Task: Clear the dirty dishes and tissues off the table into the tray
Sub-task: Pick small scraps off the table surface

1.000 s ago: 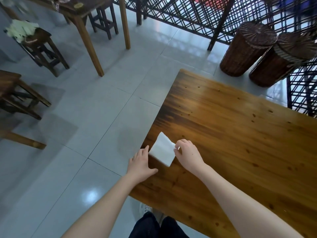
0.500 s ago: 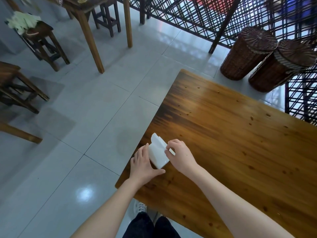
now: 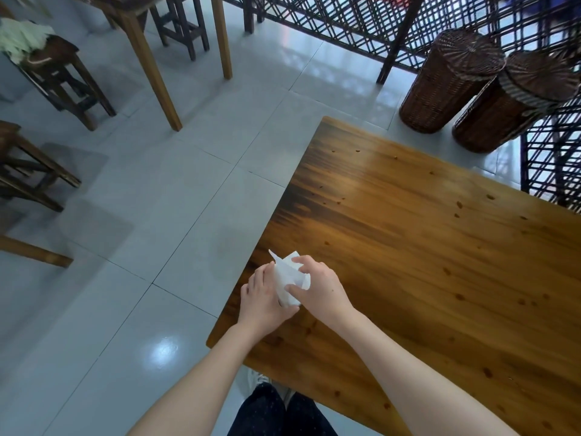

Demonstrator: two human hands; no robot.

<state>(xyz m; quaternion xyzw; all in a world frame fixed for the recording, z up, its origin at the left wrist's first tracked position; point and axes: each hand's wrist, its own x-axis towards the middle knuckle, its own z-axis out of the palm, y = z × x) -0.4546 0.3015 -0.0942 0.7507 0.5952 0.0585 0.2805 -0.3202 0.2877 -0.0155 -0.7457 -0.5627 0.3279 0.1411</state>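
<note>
Crumpling between two hands, a white tissue [image 3: 287, 278] is held just above the left edge of the wooden tabletop [image 3: 424, 262], not far from its near-left corner. The left hand [image 3: 262, 298] cups the paper from the edge side, thumb curled beneath it. The right hand [image 3: 320, 291] pinches it from the other side, so both hands are clamped on the tissue. A second ago it lay flat and square on the wood beside that edge; it has since been folded up and gathered. The pickup looks all but done, leaving the carry to the tray, though no tray or dishes are in view. Two wicker baskets [image 3: 449, 80] stand on the tiled floor [image 3: 157, 215] beyond the far corner.
</note>
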